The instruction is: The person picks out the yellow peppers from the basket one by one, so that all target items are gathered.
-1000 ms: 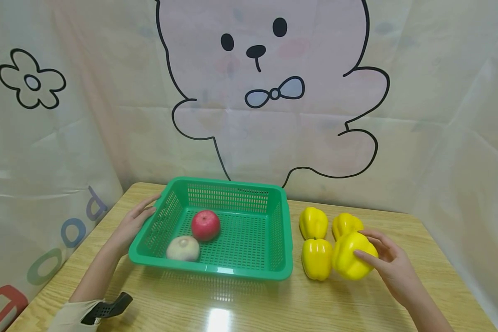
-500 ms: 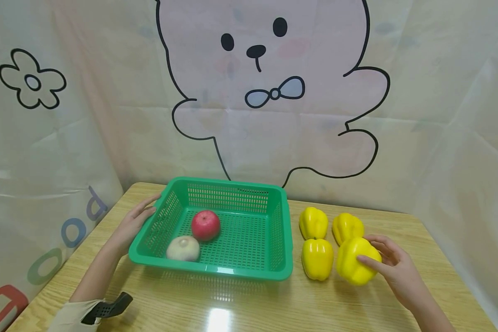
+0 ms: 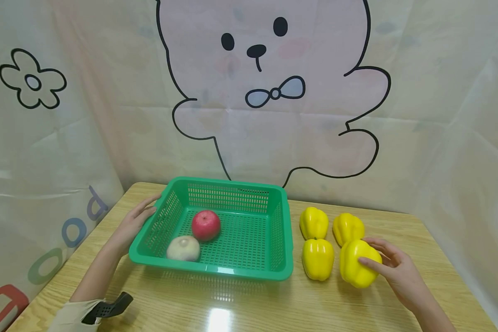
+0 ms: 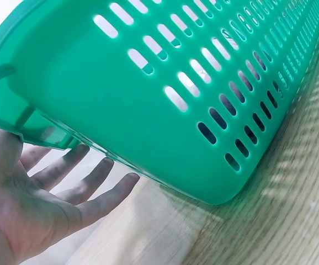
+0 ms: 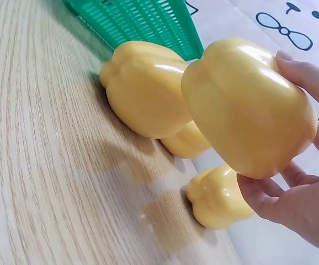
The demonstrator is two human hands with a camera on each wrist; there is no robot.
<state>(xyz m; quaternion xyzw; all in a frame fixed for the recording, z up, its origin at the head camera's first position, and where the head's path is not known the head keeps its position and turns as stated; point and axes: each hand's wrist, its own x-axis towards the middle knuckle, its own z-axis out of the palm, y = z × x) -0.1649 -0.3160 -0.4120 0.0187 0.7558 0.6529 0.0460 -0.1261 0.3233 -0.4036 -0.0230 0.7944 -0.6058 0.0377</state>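
Observation:
A yellow bell pepper (image 3: 359,263) is held between the thumb and fingers of my right hand (image 3: 400,272). In the right wrist view this pepper (image 5: 248,110) appears raised off the tabletop. Three more yellow bell peppers stand close by: one front left (image 3: 317,259), one back left (image 3: 314,223) and one back right (image 3: 348,229). My left hand (image 3: 133,226) rests at the left rim of a green plastic basket (image 3: 249,273). The left wrist view has its fingers (image 4: 93,179) loosely extended against the basket's outer side, the thumb out of sight.
Inside the basket, toward its left, lie a red apple-like fruit (image 3: 205,226) and a whitish round vegetable (image 3: 183,249). All stands on a wooden table (image 3: 265,304). A printed cloth backdrop (image 3: 257,138) rises along the table's back and sides.
My right hand has shifted the held pepper slightly toward me and to the right, away from the others. The left hand and the basket have stayed in place.

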